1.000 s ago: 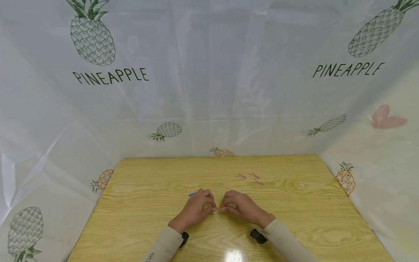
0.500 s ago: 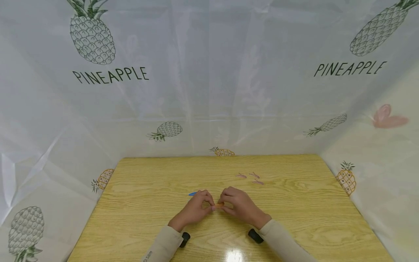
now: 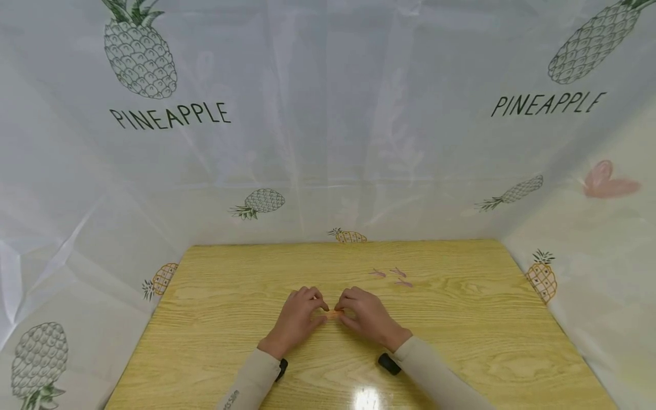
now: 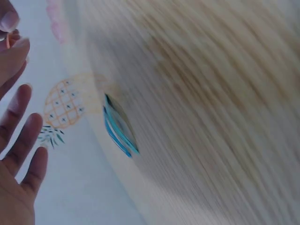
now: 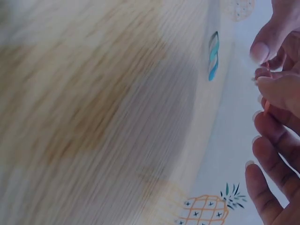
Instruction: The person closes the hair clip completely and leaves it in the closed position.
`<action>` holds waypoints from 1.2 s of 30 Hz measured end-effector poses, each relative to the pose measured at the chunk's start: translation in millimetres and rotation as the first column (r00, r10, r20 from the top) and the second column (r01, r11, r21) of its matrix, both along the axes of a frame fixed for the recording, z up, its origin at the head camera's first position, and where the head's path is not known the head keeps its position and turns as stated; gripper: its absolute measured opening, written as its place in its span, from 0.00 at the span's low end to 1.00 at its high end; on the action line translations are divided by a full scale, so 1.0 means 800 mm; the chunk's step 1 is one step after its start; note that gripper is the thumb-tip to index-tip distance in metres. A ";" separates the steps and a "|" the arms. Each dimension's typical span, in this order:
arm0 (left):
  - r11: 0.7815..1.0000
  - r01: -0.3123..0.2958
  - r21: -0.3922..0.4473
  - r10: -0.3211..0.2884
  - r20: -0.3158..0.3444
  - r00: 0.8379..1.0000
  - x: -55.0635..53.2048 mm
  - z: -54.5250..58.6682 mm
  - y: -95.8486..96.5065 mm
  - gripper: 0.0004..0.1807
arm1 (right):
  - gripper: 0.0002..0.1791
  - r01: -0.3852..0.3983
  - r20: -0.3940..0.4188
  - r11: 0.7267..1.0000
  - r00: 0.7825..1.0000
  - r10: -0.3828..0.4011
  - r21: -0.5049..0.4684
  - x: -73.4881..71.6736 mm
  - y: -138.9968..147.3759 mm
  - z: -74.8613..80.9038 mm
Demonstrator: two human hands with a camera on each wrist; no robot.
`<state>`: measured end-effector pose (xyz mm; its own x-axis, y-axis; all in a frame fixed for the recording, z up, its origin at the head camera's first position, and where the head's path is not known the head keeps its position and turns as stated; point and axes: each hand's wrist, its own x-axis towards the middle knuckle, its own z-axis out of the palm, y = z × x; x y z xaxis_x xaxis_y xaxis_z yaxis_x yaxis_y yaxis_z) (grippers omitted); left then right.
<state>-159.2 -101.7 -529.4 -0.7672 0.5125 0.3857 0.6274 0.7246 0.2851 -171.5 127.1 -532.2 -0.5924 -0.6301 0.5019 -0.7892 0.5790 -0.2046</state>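
A small orange strip-like piece (image 3: 333, 314) spans the gap between both hands, just above the table. My left hand (image 3: 298, 320) pinches its left end between thumb and index finger. The right hand (image 3: 368, 316) pinches its other end in the same way. In the right wrist view, part of the orange piece (image 5: 267, 108) shows beneath the right thumb; its exact kind is unclear. The other fingers of my left hand (image 4: 18, 154) are spread. A thin blue and teal looped piece (image 4: 119, 129) lies on the table near the left hand, hidden from the head view.
Three small purple pieces (image 3: 392, 277) with thin split ends lie on the wooden table (image 3: 230, 285), beyond the right hand. White pineapple-printed sheeting (image 3: 328, 142) walls the back and both sides. Dark wrist devices (image 3: 388, 363) sit under the sleeves.
Both hands have moved slightly forward and left. The orange piece now shows between their fingertips. The blue piece, visible beside the left hand earlier, is now covered in the head view.
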 end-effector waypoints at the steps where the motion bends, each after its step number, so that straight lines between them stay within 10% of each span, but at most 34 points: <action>1: 1.000 0.000 0.000 0.000 -0.003 1.000 -0.001 0.000 -0.002 0.08 | 0.08 -0.001 0.005 1.000 1.000 0.001 -0.005 -0.001 -0.003 -0.001; 36: 0.973 -0.059 -0.222 0.057 -0.018 0.998 -0.022 -0.014 -0.004 0.05 | 0.03 0.128 0.186 0.979 0.970 -0.157 0.158 -0.023 -0.053 -0.018</action>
